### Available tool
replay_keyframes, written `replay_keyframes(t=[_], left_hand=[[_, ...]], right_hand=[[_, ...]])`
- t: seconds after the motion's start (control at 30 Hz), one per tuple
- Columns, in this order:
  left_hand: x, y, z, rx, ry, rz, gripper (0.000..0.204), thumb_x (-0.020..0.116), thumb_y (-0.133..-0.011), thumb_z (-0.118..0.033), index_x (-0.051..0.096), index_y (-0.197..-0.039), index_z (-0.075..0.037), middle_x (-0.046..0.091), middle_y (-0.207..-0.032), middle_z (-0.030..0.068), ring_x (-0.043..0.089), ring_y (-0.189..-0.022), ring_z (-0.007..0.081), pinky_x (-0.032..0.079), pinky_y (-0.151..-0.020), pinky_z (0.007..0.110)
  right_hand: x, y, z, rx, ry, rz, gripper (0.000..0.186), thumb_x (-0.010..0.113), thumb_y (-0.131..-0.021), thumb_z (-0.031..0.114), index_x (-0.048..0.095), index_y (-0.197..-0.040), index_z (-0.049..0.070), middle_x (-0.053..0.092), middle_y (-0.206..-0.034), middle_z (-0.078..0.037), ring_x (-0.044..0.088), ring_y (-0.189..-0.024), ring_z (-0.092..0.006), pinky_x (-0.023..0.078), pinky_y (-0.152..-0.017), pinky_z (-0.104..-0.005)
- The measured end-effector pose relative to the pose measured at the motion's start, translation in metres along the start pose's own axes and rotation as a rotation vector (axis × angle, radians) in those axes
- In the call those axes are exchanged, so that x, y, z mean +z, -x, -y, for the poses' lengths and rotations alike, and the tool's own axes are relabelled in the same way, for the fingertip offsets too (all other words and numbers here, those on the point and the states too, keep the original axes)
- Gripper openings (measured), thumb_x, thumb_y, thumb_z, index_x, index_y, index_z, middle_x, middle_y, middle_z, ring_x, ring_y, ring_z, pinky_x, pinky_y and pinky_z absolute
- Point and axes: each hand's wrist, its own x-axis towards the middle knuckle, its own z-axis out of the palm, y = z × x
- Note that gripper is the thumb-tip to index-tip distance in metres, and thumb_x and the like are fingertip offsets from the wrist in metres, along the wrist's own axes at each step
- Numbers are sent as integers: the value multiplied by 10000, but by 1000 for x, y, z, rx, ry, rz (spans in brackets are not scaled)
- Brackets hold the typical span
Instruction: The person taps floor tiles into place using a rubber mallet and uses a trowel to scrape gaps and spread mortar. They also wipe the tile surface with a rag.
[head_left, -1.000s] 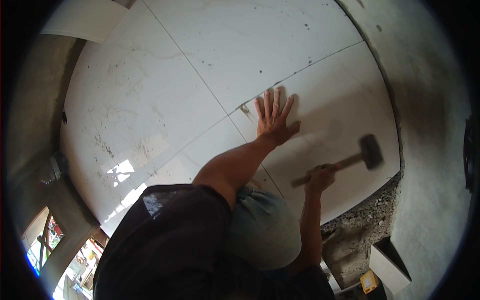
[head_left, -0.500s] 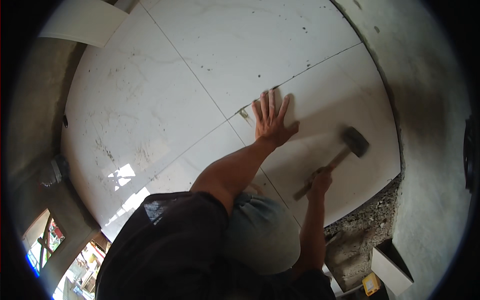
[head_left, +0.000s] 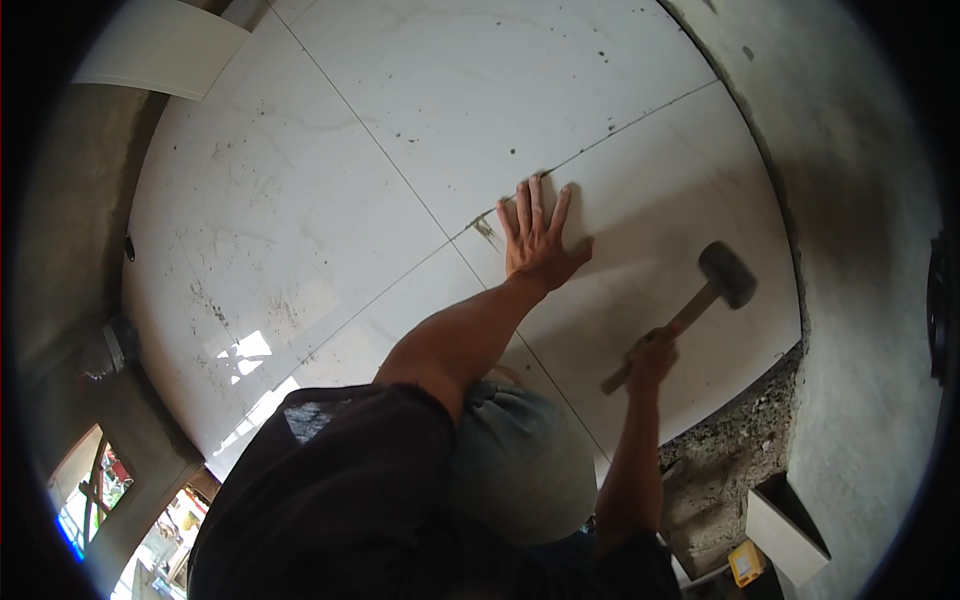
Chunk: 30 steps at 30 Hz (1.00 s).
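Observation:
My left hand lies flat with fingers spread on a large white floor tile, its fingertips by the joint with the neighbouring tile. Wrapped round the wooden handle of a mallet, my right hand is closed. The dark mallet head is over the right part of the same tile; whether it touches the surface I cannot tell. A small smear of mortar marks the tile corner left of my left hand.
A grey wall runs along the right edge of the tiles. Rough mortar shows beyond the tile's near right edge, with a cut white tile piece and a yellow object beside it. Another white panel is at the far left.
My right hand and the mallet have shifted slightly to the right, and the mallet head has moved nearer the wall. My left hand stays flat on the tile.

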Motion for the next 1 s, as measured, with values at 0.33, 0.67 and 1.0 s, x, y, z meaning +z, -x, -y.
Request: replay_keyframes(t=[0.33, 0.67, 1.0], left_hand=[[1, -5, 5, -29, 0, 22, 917, 565, -803, -612, 159, -1522, -213, 15, -1574, 188, -32, -1460, 349, -37, -1121, 614], [4, -1, 0, -6, -4, 33, 923, 545, -806, -631, 137, -1526, -224, -10, -1577, 177, -44, -1461, 335, -49, -1129, 596], [4, -6, 10, -11, -56, 26, 946, 560, -787, -649, 140, -1525, -232, -8, -1579, 179, -44, -1464, 333, -46, -1131, 596]], right_hand=[[6, 35, 32, 89, -186, 82, 689, 284, -936, 683, 424, -712, 47, 441, -602, -25, 418, -466, -173, 415, -439, -316], [12, 9, -32, -45, -144, -19, 608, 306, -944, 657, 419, -775, 84, 385, -570, 2, 377, -432, -122, 354, -390, -285], [-6, 35, 49, 89, -419, 123, 316, 452, -998, 339, 487, -870, 52, 472, -680, -30, 469, -516, -124, 450, -409, -282]])
